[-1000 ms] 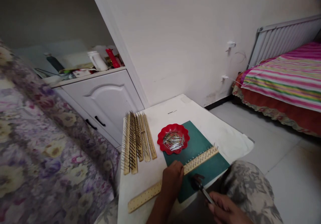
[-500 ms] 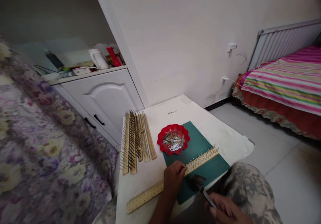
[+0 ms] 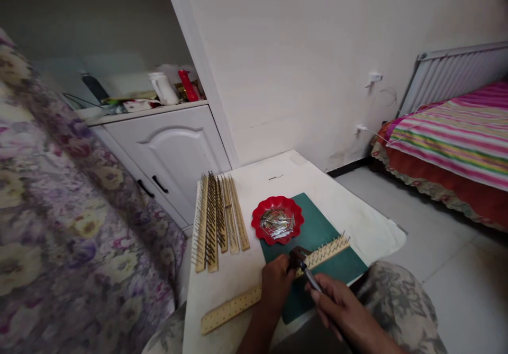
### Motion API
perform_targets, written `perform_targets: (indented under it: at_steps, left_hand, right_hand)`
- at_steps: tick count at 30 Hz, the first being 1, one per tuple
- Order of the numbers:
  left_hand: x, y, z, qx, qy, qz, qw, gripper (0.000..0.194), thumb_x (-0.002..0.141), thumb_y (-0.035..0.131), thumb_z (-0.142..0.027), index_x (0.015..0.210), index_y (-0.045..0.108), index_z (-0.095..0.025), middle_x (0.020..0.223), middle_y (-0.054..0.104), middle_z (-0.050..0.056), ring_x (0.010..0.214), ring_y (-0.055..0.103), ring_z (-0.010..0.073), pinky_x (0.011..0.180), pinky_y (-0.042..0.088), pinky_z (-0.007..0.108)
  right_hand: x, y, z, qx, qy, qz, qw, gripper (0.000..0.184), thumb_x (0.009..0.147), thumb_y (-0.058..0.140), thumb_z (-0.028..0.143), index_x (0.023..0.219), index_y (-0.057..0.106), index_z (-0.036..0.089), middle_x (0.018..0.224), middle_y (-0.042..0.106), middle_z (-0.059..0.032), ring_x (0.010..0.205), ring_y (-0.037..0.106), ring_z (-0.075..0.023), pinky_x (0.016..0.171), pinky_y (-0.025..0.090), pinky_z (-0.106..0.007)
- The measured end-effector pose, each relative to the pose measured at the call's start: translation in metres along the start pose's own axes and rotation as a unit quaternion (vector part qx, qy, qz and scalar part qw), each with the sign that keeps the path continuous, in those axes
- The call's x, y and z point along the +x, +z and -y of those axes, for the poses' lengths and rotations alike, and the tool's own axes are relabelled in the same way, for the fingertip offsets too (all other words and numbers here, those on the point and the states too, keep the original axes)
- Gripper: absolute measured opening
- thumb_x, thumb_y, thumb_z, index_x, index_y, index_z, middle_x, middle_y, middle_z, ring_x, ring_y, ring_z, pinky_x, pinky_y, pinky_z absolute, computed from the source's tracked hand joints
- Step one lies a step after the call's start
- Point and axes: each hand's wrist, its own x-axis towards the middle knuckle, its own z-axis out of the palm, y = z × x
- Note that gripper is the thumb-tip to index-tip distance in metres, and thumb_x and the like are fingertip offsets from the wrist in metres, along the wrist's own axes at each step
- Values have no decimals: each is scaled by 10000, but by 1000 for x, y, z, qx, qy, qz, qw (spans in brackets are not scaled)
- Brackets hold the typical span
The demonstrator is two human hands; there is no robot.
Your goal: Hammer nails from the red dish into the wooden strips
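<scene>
My right hand [image 3: 333, 301] is wrapped around the handle of a hammer [image 3: 313, 280]. The hammer's head is down at the near end of a wooden strip [image 3: 321, 256] studded with upright nails. Against that same end, my left hand [image 3: 275, 280] has its fingers pinched together; the hammer head hides what is between them. Under the studded strip lies a green mat [image 3: 337, 272]. A second wooden strip [image 3: 230, 310], with rows of holes, reaches out from beneath my left forearm. Beyond my left hand, a red scalloped bowl [image 3: 259, 232] holds many loose nails.
Several nail-studded strips [image 3: 216, 221] stand side by side on the left of the white table [image 3: 254, 190]. Two thin pieces [image 3: 273, 178] lie near its back. A white cabinet [image 3: 170, 147] and a floral curtain [image 3: 99, 221] are left; a bed [image 3: 448, 142] is right.
The hammer has moved up and left, from beside the strip to its near end at my left fingers. My right hand moved with it. The left hand keeps its place at the strip.
</scene>
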Motion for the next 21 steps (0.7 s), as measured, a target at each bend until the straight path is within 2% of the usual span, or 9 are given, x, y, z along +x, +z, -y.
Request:
perform_targets:
  at_steps: [14,18,21]
  left_hand:
    - [1,0,2,-1,-1,0,1000,145,766,468,-183,650,555,-175,648,554,-22,640,527,114,589,324,213]
    - [-1,-1,0,4,5,-4,1000,172,793,494,-242,649,559,-175,669,558,-20,650,525,114,600,330,221]
    - [-4,-3,-1,-31,21,-4,999,118,791,518,-249,729,601,-192,747,586,-16,711,545,116,638,353,216]
  right_hand:
    - [1,0,2,3,6,8,1000,342,870,437,505,892,480,167,461,443,119,287,256,-25,293,173,-135]
    - [-4,-4,5,26,-6,-6,1000,331,881,433,484,961,469,165,469,446,118,296,271,-28,303,182,-136]
    - [-8,-9,9,53,-10,-29,998,333,880,438,481,983,464,165,479,453,115,302,273,-27,309,186,-139]
